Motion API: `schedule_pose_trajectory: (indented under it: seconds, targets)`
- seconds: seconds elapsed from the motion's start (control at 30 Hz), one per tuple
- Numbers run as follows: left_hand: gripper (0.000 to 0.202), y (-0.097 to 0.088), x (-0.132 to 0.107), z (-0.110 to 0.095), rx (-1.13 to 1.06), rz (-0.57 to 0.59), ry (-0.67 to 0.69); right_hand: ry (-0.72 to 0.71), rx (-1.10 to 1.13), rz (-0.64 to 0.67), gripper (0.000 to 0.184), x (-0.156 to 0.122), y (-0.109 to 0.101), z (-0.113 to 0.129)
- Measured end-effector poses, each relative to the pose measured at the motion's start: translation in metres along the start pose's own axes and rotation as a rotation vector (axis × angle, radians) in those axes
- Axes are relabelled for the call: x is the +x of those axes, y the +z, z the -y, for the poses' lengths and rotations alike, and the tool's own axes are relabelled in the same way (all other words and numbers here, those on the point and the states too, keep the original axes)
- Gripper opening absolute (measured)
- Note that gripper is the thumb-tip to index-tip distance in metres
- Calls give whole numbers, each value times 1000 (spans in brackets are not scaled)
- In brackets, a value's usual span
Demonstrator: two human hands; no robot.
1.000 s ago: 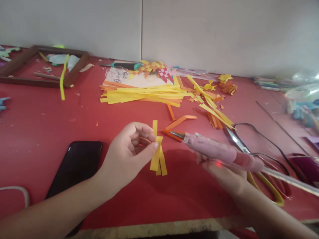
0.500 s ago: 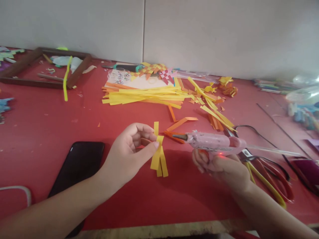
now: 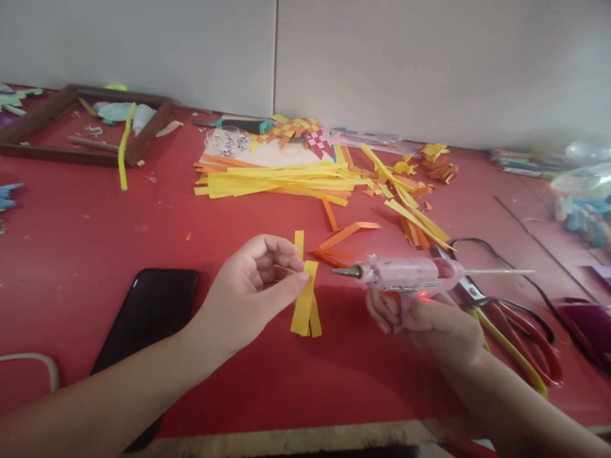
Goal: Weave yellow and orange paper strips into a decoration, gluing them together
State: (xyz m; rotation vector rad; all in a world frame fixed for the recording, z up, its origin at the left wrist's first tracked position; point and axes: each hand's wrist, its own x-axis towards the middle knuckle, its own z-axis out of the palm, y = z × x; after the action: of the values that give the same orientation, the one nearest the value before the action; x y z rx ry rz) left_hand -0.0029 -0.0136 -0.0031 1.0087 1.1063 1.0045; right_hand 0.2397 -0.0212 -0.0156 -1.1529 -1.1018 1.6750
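Yellow paper strips (image 3: 304, 305) overlap between the thumb and fingers of my left hand (image 3: 255, 286), held above the red table (image 3: 229, 394). Their lower ends fan out slightly, and one end sticks up above my fingers. My right hand (image 3: 429, 318) grips a pink hot glue gun (image 3: 405, 272) by its handle. Its metal nozzle points left at the paper strips, a short gap away from them. A red light glows on the gun and a glue stick (image 3: 501, 271) juts from its back. Folded orange paper strips (image 3: 346, 238) lie just beyond the nozzle.
A black phone (image 3: 147, 318) lies left of my left forearm. Scissors (image 3: 515, 337) with red and yellow handles lie beside my right hand. Farther back are a pile of yellow and orange strips (image 3: 277, 181), a brown wooden frame (image 3: 62, 152) and a craft knife (image 3: 243, 125).
The yellow strips in my left hand have drawn closer together at their lower ends. The glue gun has tilted a little, its nozzle now slightly lower. Both hands stay nearly in place.
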Motion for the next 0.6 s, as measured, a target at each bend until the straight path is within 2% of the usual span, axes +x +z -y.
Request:
schedule_pose_trajectory:
  seconds: [0.07, 0.2, 0.43, 0.6]
  targets:
    - [18, 0, -1, 0, -4, 15, -14, 7, -39, -10, 3, -1, -2, -4]
    - [19, 0, -2, 1, -12, 35, -32, 22, -170, 0, 15, -4, -6, -12]
    - [22, -2, -2, 2, -52, 52, -56, 4, -187, -33, 16, -2, -2, -10]
    - [16, 0, -4, 2, -46, 54, 10, -9, -217, -42, 15, -3, 1, -8]
